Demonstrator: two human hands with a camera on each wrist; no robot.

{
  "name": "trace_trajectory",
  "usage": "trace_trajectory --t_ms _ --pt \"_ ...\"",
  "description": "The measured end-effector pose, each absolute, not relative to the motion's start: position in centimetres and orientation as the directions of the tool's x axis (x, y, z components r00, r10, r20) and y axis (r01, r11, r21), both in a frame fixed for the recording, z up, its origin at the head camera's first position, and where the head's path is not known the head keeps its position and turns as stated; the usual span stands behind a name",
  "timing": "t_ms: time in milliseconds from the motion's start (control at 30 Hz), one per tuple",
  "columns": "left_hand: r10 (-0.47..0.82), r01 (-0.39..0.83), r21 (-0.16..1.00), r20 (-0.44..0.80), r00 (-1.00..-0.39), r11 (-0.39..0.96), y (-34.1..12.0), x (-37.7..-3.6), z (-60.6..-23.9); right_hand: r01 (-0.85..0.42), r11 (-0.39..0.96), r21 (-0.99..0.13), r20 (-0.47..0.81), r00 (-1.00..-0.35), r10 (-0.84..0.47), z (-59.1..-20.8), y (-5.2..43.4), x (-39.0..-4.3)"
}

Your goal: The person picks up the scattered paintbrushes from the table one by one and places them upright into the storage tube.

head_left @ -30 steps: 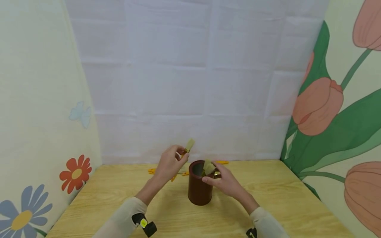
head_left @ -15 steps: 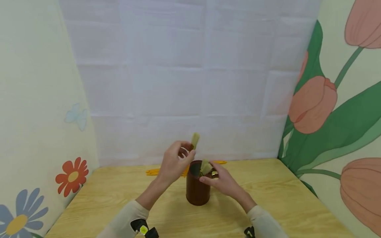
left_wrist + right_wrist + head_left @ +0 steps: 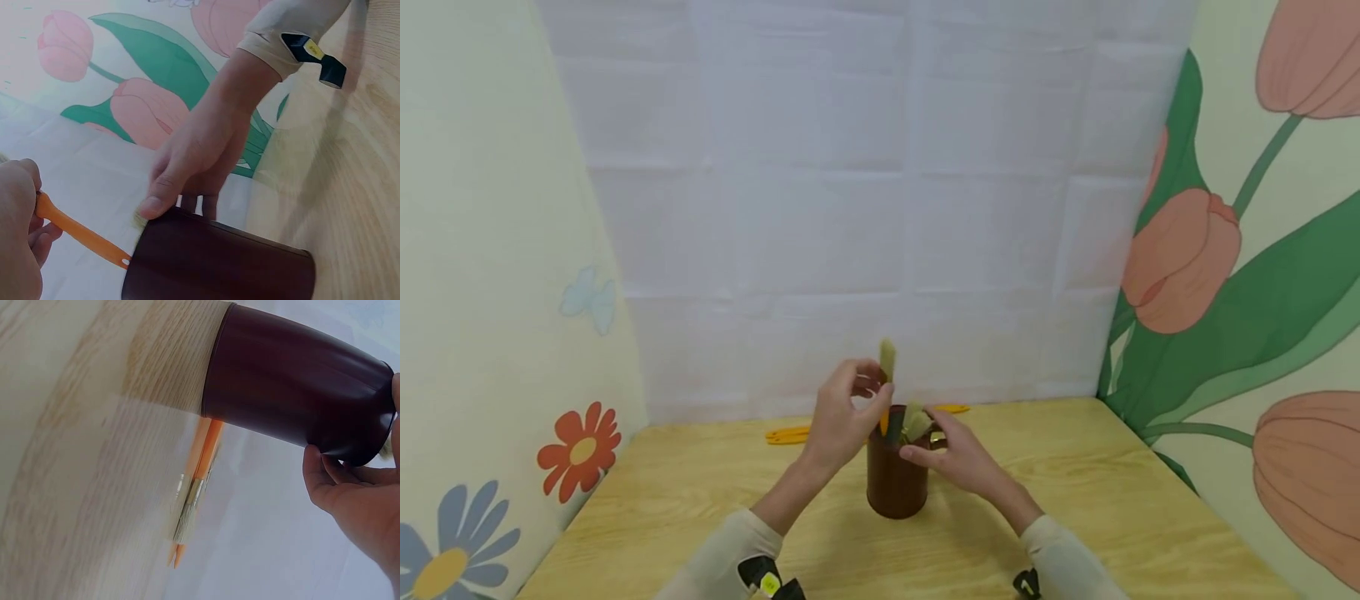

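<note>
Beneath the left hand [image 3: 846, 410] and the right hand [image 3: 958, 456] spreads a flat, pale-yellow wood-grain tabletop [image 3: 985, 550]. Beyond both hands hangs a white sheet [image 3: 805, 225] creased in a grid. Left of the left hand, a cream wall [image 3: 482, 208] bears a red flower [image 3: 581, 451], a blue flower [image 3: 442, 573] and a pale-blue butterfly [image 3: 601, 308]. Right of the right hand, another cream wall [image 3: 1330, 162] shows large pink tulips [image 3: 1186, 262] and broad green leaves [image 3: 1247, 333]. Soft light leaves faint shadows below the hands.

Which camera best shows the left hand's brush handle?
The left wrist view: the orange handle runs visibly from left hand to cup. The head view shows only its lower part; the right wrist, none.
</note>
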State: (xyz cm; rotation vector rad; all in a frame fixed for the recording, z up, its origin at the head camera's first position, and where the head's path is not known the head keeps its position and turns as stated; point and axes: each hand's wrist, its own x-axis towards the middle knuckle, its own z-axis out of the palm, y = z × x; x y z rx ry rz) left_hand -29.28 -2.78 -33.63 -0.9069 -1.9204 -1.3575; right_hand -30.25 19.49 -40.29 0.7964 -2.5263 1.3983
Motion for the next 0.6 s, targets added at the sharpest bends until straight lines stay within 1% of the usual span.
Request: trace_trajectory --t_ms 167,300,467,600 --pt "0.241 0.759 0.596 0.721 -0.649 0.263 -2.3 -29.3 -35.1 -0.530 0.418 -0.738 0.373 -0.837 -0.401 -40.2 19.4 -30.3" --pt "0.293 0.715 0.638 0.652 -0.699 0.286 -2.1 -29.4 -36.1 -0.557 0.392 -0.732 0.399 -0.817 -0.416 -40.2 19.4 -30.4" --pt "0.353 0.696 0.637 0.601 -0.718 0.331 -2.2 -29.8 -36.7 -0.568 0.376 -0.732 0.412 -0.809 -0.420 -40.1 19.4 -30.4" --pt "0.389 0.704 0.611 0.587 -0.710 0.362 -2.3 -30.0 -37.2 -0.558 0.373 -0.742 0.402 -0.814 -0.418 -40.1 19.5 -30.3"
